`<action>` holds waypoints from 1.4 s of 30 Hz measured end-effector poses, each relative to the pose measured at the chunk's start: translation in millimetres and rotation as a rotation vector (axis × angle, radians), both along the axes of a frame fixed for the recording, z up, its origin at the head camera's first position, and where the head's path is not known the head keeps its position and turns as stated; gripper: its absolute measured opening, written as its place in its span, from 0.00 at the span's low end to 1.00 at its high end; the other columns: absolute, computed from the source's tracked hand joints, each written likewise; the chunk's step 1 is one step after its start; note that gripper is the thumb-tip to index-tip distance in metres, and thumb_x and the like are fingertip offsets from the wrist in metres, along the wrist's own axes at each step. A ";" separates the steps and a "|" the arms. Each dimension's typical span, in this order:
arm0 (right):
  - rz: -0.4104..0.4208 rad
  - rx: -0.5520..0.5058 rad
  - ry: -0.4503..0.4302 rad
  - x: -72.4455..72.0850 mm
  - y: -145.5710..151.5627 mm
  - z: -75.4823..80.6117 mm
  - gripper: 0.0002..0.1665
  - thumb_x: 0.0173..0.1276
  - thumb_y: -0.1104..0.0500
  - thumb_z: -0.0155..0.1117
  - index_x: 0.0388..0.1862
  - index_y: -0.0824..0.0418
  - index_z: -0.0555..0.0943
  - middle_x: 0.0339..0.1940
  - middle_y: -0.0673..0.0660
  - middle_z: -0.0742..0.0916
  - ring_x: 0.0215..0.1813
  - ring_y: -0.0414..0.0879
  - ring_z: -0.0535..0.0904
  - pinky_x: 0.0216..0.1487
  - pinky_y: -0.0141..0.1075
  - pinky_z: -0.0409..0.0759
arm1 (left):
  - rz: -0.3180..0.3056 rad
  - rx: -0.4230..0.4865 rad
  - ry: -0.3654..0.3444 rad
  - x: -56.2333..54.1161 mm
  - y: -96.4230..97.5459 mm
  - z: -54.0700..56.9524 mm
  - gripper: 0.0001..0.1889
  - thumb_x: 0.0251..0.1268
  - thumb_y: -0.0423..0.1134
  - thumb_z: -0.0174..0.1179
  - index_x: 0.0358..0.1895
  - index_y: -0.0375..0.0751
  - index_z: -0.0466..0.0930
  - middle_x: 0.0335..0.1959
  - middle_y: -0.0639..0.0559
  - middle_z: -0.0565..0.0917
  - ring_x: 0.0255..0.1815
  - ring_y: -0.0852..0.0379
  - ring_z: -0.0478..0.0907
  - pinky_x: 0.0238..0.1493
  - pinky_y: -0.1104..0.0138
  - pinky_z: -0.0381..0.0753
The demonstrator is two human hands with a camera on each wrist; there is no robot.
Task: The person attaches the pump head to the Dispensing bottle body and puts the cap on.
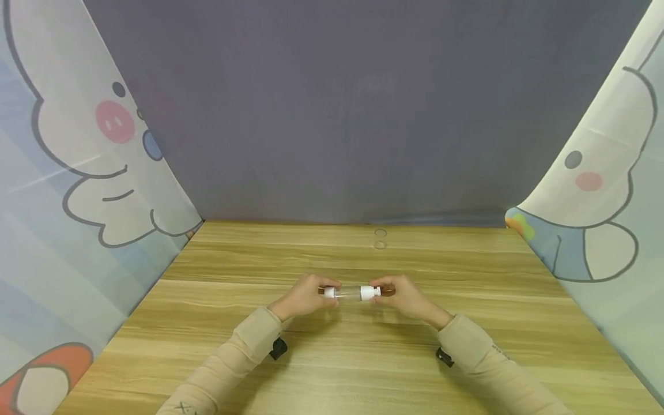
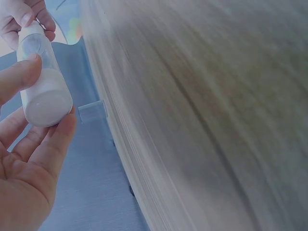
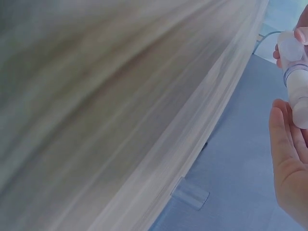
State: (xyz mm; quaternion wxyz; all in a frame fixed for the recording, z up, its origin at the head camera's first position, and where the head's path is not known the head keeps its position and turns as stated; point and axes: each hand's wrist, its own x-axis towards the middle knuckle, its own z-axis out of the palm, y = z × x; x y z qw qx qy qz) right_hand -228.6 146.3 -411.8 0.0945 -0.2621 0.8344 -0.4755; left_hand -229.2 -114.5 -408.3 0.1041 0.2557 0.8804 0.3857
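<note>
A clear bottle (image 1: 347,294) with white parts at both ends lies level between my two hands, above the table. With thumb and fingers my left hand (image 1: 305,295) grips its broad white base end (image 2: 48,107). At the opposite end, my right hand (image 1: 408,297) holds the narrower white top (image 3: 301,111) between thumb and fingertips. In the left wrist view, the left thumb lies along the bottle's side and the fingertips support it from beneath.
A small clear open cylinder (image 1: 380,244) stands upright on the wood-grain table (image 1: 249,253), near its back edge. A dark grey curtain (image 1: 332,115) closes off the back. Cartoon-printed cloths (image 1: 46,173) hang along both sides.
</note>
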 end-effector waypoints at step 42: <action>-0.015 0.081 -0.022 2.9 1.2 -2.4 0.27 0.63 0.47 0.61 0.52 0.67 0.77 0.49 0.63 0.82 0.49 0.55 0.79 0.48 0.48 0.79 | -0.006 -0.010 0.034 -0.7 -0.7 -7.0 0.23 0.54 0.38 0.65 0.53 0.34 0.77 0.53 0.45 0.80 0.46 0.56 0.79 0.46 0.70 0.80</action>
